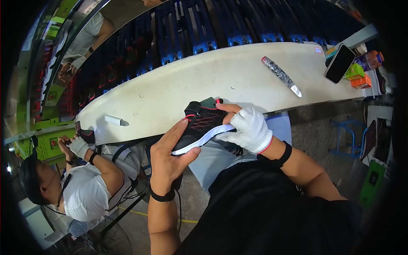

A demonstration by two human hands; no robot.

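Between my hands, at the near edge of the pale table [178,80], is a black sneaker [199,127] with red criss-cross lines and a white sole. My bare left hand [172,144] grips its toe end, thumb against the sole and fingers over the upper. At the heel end, my right hand [248,129] holds the shoe; it wears a white glove that leaves some fingertips bare. A small dark green piece [208,102] shows at the shoe's opening; how it is fixed there I cannot make out. Black bands circle both my wrists.
A taped blade-like tool [281,77] lies right of centre, and a pale marker-like tool [115,120] on the left. At the far right are a phone [340,63], small boxes [360,80] and a bottle [371,60]. Blue rollers [204,46] run behind the table. A co-worker [87,191] sits at left, handling another shoe.
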